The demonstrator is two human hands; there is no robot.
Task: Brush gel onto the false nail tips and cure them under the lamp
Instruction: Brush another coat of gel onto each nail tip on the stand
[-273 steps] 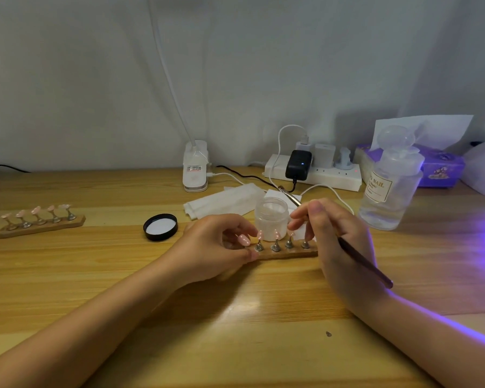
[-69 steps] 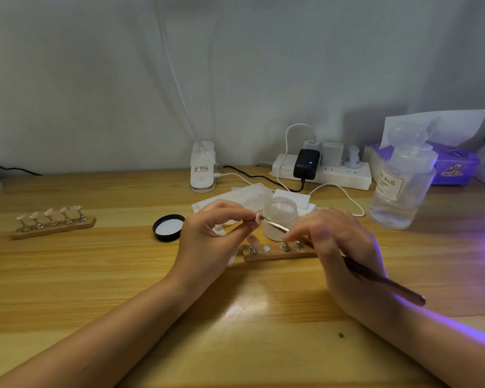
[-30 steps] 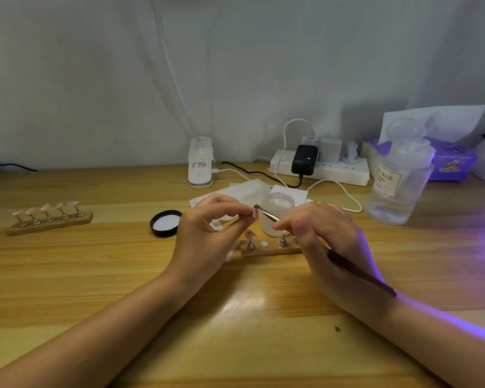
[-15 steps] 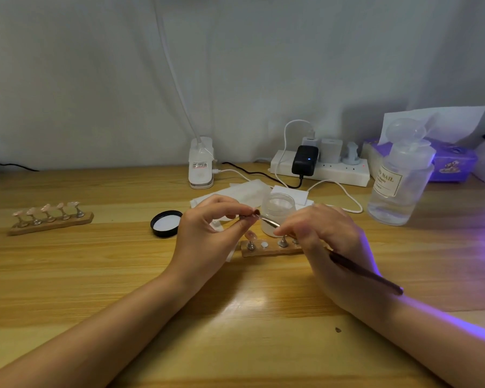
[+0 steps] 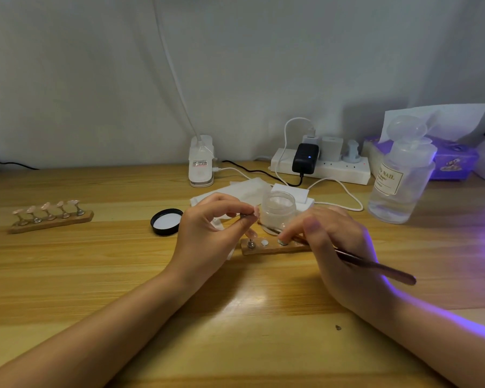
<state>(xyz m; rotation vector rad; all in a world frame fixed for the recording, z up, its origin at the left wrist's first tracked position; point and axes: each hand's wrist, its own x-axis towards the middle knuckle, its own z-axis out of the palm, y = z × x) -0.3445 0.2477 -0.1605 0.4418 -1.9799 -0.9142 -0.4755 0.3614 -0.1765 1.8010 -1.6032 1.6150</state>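
Nail tip on its metal stand is pinched between thumb and forefinger of our left hand, lifted just above the wooden holder strip, beside the open gel jar. Our right hand is curled around the brush; bristle end sits low by the jar base, near the strip, not on the tip. We read this as the coating step for one tip, with more to go: one stand left on the strip, bare magnet spots beside it. To do it well we should brace both wrists on the table, hold the tip level, stroke thin from base to free edge, keep gel off the stand and our fingers. Room: jar is right behind the strip, so brush travel forward is tight; black lid and wipes just beyond the left hand. Second holder with five tips is well apart at left. Liquid bottle stands at right; purple glow comes from the right edge, so we think the lamp is there, out of view. Near side of the table is the free lane.
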